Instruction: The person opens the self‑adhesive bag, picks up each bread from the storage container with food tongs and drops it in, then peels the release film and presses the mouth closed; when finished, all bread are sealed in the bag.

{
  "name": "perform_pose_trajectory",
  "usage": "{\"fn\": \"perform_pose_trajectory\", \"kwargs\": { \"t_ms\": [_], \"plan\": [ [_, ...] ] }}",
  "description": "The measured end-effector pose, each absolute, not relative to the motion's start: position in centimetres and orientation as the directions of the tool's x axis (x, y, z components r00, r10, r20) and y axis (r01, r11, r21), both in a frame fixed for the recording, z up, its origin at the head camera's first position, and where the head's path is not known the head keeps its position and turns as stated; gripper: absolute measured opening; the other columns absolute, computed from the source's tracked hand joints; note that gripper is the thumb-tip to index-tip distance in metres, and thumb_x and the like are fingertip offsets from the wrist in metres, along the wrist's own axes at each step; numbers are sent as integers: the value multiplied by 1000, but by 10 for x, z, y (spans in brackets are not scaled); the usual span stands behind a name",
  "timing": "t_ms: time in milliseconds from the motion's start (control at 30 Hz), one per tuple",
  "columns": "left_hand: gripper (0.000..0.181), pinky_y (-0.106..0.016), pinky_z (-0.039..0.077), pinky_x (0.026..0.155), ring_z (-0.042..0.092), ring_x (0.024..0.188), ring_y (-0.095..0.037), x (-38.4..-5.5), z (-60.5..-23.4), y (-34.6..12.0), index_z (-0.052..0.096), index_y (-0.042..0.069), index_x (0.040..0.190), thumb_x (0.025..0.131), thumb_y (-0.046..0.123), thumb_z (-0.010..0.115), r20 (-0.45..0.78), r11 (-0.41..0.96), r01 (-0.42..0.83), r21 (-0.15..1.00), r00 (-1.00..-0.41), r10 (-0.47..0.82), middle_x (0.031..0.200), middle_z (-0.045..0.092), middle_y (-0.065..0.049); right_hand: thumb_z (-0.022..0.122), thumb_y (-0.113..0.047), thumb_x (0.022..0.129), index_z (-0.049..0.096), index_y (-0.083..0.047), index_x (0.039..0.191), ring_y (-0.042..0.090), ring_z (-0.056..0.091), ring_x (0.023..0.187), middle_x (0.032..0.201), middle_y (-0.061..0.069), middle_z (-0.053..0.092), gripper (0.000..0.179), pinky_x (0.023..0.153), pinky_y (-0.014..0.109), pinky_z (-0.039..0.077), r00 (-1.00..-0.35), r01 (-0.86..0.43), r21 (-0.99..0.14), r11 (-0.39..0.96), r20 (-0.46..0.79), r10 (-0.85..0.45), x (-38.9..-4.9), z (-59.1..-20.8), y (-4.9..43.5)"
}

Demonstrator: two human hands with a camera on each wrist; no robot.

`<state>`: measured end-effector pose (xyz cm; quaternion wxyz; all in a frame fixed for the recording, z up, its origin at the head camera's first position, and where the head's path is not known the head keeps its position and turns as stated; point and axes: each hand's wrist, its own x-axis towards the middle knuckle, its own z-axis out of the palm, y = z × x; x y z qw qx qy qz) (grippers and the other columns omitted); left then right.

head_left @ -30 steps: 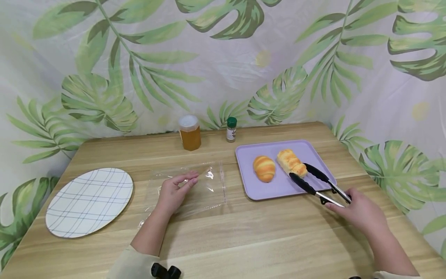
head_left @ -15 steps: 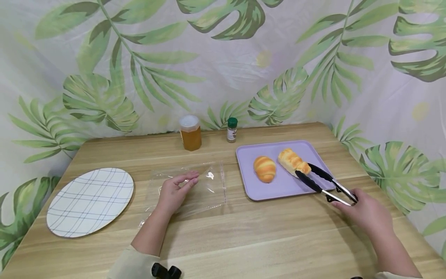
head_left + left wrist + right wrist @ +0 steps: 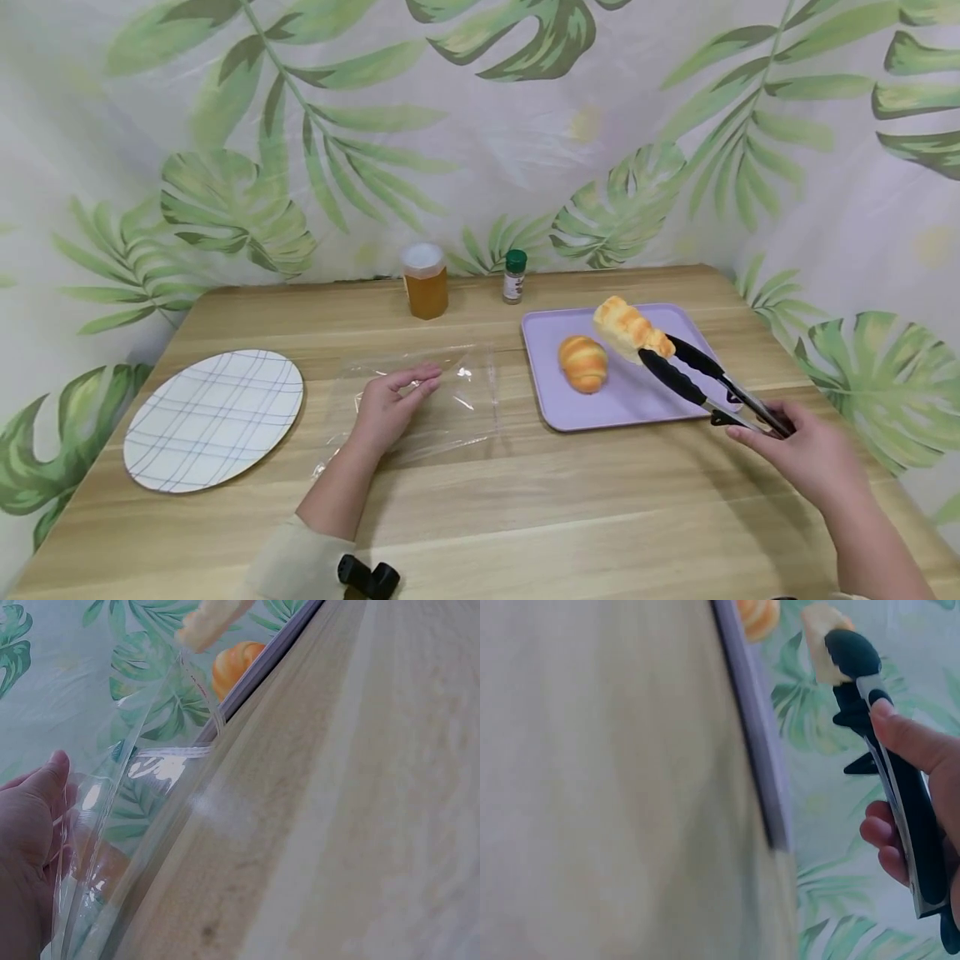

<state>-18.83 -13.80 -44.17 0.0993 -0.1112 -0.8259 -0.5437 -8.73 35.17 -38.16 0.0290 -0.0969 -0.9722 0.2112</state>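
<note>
My right hand (image 3: 813,454) holds black-tipped metal tongs (image 3: 678,377) by their handles. Between the tong tips is an oblong, golden-topped bread (image 3: 628,327), tilted and raised over the lilac tray (image 3: 566,408). In the right wrist view the bread (image 3: 823,645) sits at the tongs' dark head, above the tray's edge. A round striped bun (image 3: 583,364) lies on the tray. My left hand (image 3: 393,408) pinches a clear plastic zip bag (image 3: 457,408), whose mouth faces the tray. The left wrist view has the bag's film (image 3: 97,855) standing up beside the fingers, its zip edges apart.
An oval white plate with blue checks (image 3: 213,421) lies at the left of the wooden table (image 3: 570,517). At the back stand a jar of amber contents (image 3: 426,287) and a small green-capped spice bottle (image 3: 514,277). A leaf-print cloth (image 3: 495,150) hangs behind.
The tongs have closed on the bread's near end and lifted it off the tray. My right hand has moved slightly right. The left hand stays at the bag while the head view shifts a little.
</note>
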Motion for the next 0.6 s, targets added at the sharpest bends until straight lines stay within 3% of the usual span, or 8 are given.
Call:
{"fn": "perform_pose_trajectory", "kwargs": {
  "t_ms": [133,233,433,600],
  "plan": [
    [18,-42,46,109,64,119,-28,-188,-440,-138,76,5,105,89,12,72,261,367,272,889,-962,81,116,72,-12,73,-58,81,61,-8,122,23,57,83,106,17,68,66,63,27,41,-991,117,-410,905,12,133,-94,-371,342],
    [18,-43,45,110,64,120,-28,-187,-439,-139,75,6,105,89,13,72,265,373,277,886,-960,84,117,72,-11,75,-56,79,61,-9,122,22,58,85,102,13,69,65,65,28,43,-998,48,-406,913,11,58,-100,-364,331],
    [18,-43,46,110,63,120,-27,-188,-440,-139,76,8,105,89,15,73,283,389,295,873,-955,88,117,72,-9,79,-53,76,65,-12,113,11,52,70,81,-2,63,57,59,24,40,-994,-105,-370,923,43,-96,-115,-354,306],
    [18,-43,46,110,62,121,-28,-187,-440,-139,76,8,104,88,16,73,291,384,300,873,-953,85,116,72,-10,80,-52,75,66,-16,108,10,46,65,76,-5,56,52,56,24,35,-977,-212,-342,916,50,-207,-127,-350,286]
  ]
}}
